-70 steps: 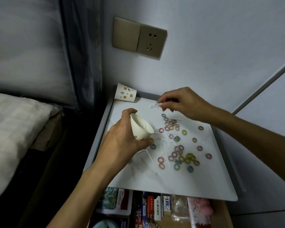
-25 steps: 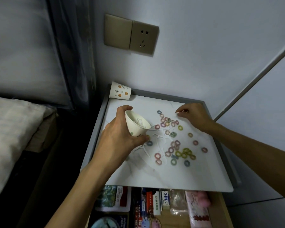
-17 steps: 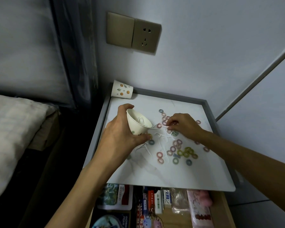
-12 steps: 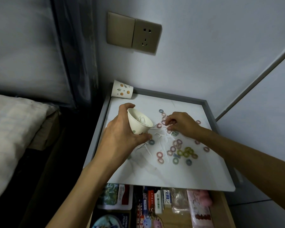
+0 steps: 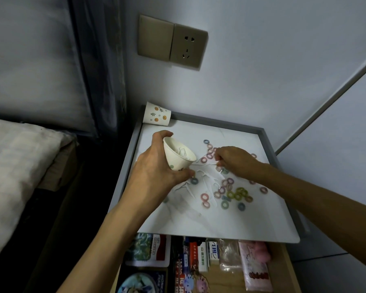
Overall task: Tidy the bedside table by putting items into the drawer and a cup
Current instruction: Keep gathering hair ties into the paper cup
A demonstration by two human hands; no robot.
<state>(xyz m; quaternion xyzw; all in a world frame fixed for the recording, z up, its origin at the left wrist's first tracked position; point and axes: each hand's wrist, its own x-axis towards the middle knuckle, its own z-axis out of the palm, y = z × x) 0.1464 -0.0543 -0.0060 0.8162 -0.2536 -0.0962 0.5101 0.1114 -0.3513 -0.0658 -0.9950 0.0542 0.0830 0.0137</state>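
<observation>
My left hand (image 5: 156,168) grips a white paper cup (image 5: 177,155), tilted with its mouth toward the right, just above the bedside table top (image 5: 237,227). White floss picks lie inside the cup. My right hand (image 5: 233,160) is next to the cup's rim, its fingertips pinching a white floss pick (image 5: 207,163) on the table. More white floss picks (image 5: 207,185) and several small coloured hair rings (image 5: 230,194) are scattered over the table's middle. The drawer (image 5: 230,269) below stands open with packets in it.
A second paper cup (image 5: 156,116) with orange dots lies on its side at the table's back left corner. A raised grey rim (image 5: 268,144) edges the table. A bed (image 5: 15,170) is at the left, a wall socket (image 5: 188,47) above.
My right hand came from the table's back right to the middle beside the cup and closed its fingertips on a floss pick. The left hand kept holding the tilted cup.
</observation>
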